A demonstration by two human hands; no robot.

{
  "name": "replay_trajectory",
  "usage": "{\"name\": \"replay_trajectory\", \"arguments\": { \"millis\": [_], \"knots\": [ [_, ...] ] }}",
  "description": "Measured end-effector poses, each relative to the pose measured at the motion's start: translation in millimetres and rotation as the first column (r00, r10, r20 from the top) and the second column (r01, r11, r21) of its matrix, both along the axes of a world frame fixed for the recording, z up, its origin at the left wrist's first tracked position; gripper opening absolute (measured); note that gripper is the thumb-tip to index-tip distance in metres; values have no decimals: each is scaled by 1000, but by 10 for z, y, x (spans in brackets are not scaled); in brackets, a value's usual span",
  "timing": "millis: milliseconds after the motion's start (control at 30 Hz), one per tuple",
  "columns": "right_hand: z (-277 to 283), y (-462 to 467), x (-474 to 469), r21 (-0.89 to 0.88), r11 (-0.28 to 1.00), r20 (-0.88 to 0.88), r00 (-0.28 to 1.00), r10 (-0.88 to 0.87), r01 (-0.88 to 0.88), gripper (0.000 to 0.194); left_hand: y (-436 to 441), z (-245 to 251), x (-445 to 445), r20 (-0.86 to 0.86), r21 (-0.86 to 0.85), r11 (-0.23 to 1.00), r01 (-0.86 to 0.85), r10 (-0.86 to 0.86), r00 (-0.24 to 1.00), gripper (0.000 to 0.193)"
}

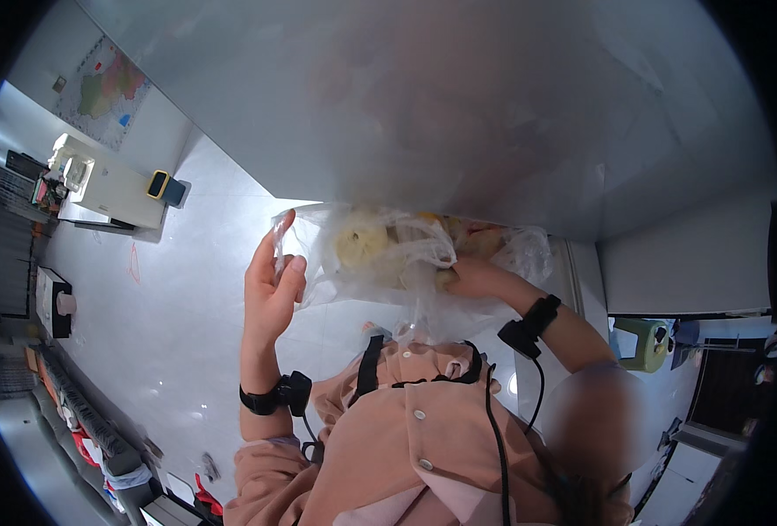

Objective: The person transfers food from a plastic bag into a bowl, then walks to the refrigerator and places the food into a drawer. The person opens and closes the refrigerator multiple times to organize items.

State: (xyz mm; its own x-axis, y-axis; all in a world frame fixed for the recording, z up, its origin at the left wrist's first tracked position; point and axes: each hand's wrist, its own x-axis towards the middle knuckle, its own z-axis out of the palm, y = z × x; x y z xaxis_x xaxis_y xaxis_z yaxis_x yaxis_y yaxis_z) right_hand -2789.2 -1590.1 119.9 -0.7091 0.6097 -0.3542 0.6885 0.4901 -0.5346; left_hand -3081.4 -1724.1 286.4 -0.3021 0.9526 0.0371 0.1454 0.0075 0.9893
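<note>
A clear plastic bag [421,315] hangs before me, beneath the edge of a large glossy grey panel [428,98]. Pale yellow round produce [360,244] shows through its film. Reddish-yellow produce [483,238] lies farther right in the bag. My left hand [271,279] pinches the bag's left rim between thumb and fingers and pulls it outward. On the right side, my right hand [477,276] reaches into the bag, next to a small greenish-yellow round item [446,281]. Its fingertips are hidden, so their grip on that item is unclear.
Black straps with cabled devices circle both wrists, including the right wrist device [523,335]. A green plastic stool [648,345] stands to the right. At left are a white cabinet [122,187], a blue bin [170,189] and a grey sofa [82,421].
</note>
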Motion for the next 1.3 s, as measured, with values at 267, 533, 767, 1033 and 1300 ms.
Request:
{"name": "replay_trajectory", "arguments": {
  "millis": [267,533,767,1033,1300],
  "knots": [
    [165,91,-6,-17,989,123,981,147,-146,42,-21,1,-18,23,-4,1000,15,-15,1000,53],
    [1593,-154,308,10,989,-182,972,-145,150,47,-18,20,-47,53,-7,999,34,-34,998,52],
    [1372,-397,-838,567,813,-436,885,166,127,38,57,66,82,42,57,987,151,-153,987,39],
    [834,-452,-1193,668,734,-84,993,-86,120,48,7,98,-132,-17,200,979,-28,32,999,30],
    [1360,-376,14,602,787,-127,957,262,-136,41,-1,-20,-446,-89,271,957,-104,132,987,27]
  ]
}}
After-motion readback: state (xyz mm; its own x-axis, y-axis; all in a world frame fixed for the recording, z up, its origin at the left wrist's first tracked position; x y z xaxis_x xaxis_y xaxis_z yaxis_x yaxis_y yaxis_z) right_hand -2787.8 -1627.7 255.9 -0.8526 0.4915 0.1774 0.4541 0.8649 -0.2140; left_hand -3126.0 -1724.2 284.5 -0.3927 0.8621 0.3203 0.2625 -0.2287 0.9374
